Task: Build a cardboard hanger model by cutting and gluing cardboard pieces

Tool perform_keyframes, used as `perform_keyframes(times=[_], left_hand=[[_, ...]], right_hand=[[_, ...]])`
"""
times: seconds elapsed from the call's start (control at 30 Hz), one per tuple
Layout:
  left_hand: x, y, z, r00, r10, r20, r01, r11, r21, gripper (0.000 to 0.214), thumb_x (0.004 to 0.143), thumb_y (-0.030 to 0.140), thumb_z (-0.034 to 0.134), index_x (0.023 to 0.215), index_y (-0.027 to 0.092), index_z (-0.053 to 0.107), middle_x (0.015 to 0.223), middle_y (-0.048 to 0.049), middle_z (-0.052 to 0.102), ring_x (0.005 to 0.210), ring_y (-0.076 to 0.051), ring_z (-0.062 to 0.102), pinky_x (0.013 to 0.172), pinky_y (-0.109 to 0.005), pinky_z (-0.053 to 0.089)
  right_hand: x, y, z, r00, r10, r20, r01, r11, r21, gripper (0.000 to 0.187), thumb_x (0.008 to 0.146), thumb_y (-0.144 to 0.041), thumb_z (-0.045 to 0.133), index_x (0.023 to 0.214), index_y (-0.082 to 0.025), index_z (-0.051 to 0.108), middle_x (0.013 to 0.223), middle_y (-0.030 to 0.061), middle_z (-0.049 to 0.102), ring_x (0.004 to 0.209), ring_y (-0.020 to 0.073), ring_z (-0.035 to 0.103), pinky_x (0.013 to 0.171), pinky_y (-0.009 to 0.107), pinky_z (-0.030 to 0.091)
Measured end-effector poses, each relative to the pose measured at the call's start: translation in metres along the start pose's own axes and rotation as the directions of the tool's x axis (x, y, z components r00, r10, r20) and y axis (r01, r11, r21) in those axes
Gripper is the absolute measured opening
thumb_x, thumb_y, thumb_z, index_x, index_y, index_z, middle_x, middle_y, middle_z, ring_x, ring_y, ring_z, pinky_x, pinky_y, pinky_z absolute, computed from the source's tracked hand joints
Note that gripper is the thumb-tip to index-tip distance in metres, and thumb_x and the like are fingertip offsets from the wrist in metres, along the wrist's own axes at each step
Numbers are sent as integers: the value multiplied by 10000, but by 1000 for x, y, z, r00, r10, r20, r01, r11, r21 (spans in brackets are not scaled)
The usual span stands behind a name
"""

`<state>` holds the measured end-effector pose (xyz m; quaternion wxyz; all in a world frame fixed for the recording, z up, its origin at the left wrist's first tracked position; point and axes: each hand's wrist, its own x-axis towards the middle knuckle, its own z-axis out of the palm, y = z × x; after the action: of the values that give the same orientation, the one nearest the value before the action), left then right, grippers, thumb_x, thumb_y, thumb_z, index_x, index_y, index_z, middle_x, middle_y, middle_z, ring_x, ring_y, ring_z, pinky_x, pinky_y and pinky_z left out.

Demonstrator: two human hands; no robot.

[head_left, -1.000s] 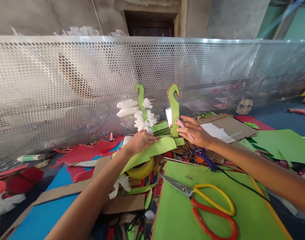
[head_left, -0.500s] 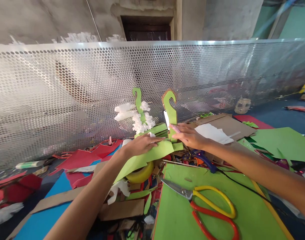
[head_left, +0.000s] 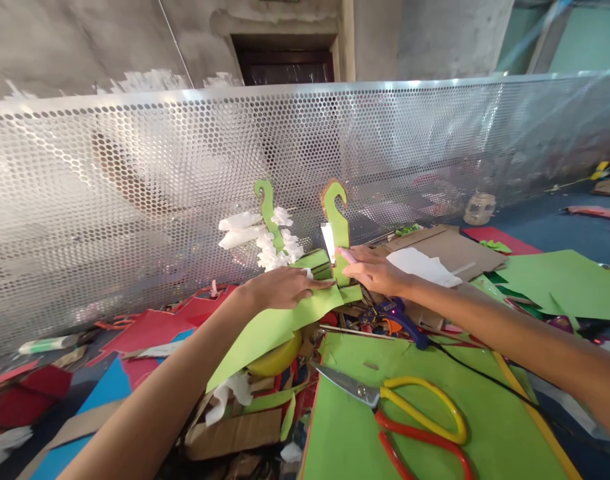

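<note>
My left hand (head_left: 283, 287) lies flat, fingers stretched out, pressing on a light green paper sheet (head_left: 265, 328). My right hand (head_left: 373, 269) rests with fingers together against the base of an upright green cardboard hook shape (head_left: 337, 225). A second green hook shape (head_left: 267, 212) with white crumpled paper (head_left: 265, 241) stuck to it stands just left. Both stand in front of the perforated metal screen (head_left: 135, 193).
Scissors with yellow and red handles (head_left: 405, 417) lie on a green board (head_left: 435, 413) near me. A blue glue gun (head_left: 397, 313) with a black cord lies by my right wrist. A yellow tape roll (head_left: 275, 357), cardboard scraps, and red, blue and green paper litter the floor.
The view has drifted down and left. My right hand dropped from a raised, spread pose to the base of the right hook shape. My left hand stayed on the green sheet.
</note>
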<state>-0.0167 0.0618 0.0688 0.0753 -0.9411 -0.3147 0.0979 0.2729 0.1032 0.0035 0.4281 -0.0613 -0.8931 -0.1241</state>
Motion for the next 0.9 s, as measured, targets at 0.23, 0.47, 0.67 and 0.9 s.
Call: perform_keyframes(times=[0.23, 0.47, 0.67, 0.9], left_hand=[[3, -2, 3, 999, -3, -44, 2, 1000, -28, 515, 1034, 293, 441, 1536, 334, 543, 935, -88, 686, 771, -218, 620, 752, -319, 452], [1, -4, 10, 994, -2, -109, -14, 989, -145, 497, 1020, 313, 489, 1510, 313, 573, 921, -76, 718, 758, -209, 645, 756, -295, 464], [1, -7, 13, 998, 7, -67, -27, 953, -302, 469, 1023, 331, 495, 1482, 327, 594, 1228, -70, 767, 967, -209, 702, 832, -285, 472], [1, -10, 13, 986, -75, -147, -3, 882, -471, 399, 976, 393, 562, 1319, 243, 701, 1159, -83, 770, 886, -199, 695, 783, -280, 480]], right_hand=[[-7, -14, -10, 989, 144, 27, -146, 984, 98, 258, 1006, -106, 552, 1138, -321, 611, 1585, 36, 534, 1448, 221, 522, 1172, 465, 488], [-11, -42, 1, 698, 682, -217, -507, 686, 522, 336, 887, -364, 764, 1002, -279, 460, 1264, 92, 620, 1210, 229, 651, 991, 432, 609], [9, -35, 26, 591, 786, 183, -662, 342, 667, 554, 688, -399, 901, 1058, -259, 513, 1044, 28, 686, 1045, 237, 706, 975, 437, 594], [23, -20, 26, 638, 730, 245, -637, 321, 700, 528, 642, -375, 918, 1046, -197, 627, 984, 51, 752, 971, 250, 741, 988, 444, 569]])
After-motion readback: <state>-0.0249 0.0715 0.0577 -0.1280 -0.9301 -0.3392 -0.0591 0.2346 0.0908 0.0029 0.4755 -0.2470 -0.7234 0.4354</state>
